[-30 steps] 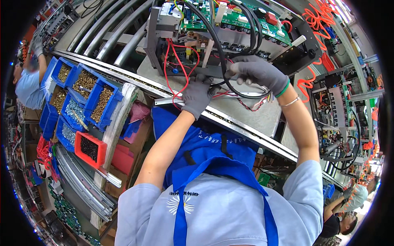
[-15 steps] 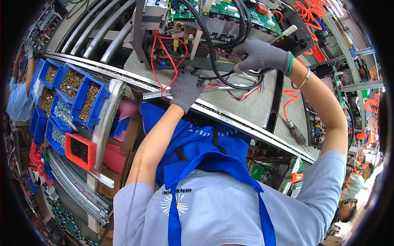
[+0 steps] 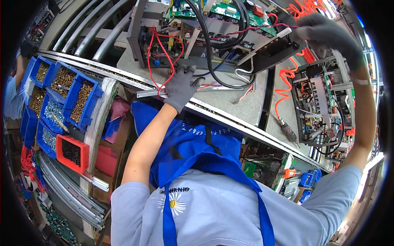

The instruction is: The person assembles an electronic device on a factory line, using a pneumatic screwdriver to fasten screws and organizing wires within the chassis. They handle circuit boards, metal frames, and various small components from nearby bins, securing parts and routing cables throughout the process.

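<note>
Left hand point(image 3: 180, 85), grey glove, rests flat and open on the workbench point(image 3: 230, 102), fingers touching red wires point(image 3: 158, 53) of the open electronics unit point(image 3: 205, 28). Right hand point(image 3: 324, 35) curls near the unit's far corner; grip unclear.

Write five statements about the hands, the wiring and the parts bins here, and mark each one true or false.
1. Both hands wear grey gloves. True: left hand, right hand.
2. The left hand rests at the red wires by the open chassis. True.
3. The right hand lies flat on the bench beside the left hand. False: it is raised far to the right, near the chassis's black end.
4. All the parts bins are blue. False: one red bin sits below the blue bins.
5. The coiled hose is green. False: it is orange.
</note>
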A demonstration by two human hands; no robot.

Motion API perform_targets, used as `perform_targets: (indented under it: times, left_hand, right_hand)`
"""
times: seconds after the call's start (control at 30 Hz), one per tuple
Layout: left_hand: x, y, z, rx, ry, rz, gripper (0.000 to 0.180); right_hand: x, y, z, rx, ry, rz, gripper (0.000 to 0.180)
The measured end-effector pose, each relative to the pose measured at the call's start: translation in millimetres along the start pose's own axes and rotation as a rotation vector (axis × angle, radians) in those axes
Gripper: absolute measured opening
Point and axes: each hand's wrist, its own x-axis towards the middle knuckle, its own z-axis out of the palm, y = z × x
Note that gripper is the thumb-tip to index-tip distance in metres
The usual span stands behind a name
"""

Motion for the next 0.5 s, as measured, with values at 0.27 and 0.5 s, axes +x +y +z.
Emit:
perform_targets:
  times: [0.27, 0.5]
  left_hand:
    - [-27, 56, -41, -0.156, 0.207, 0.238, 0.044]
    - [50, 167, -125, -0.685, 0.437, 0.473, 0.057]
  right_hand:
    - [-89, 84, 44, 0.59, 0.523, -0.294, 0.035]
    - [-102, 113, 91, 1.235, 0.309, -0.983, 0.059]
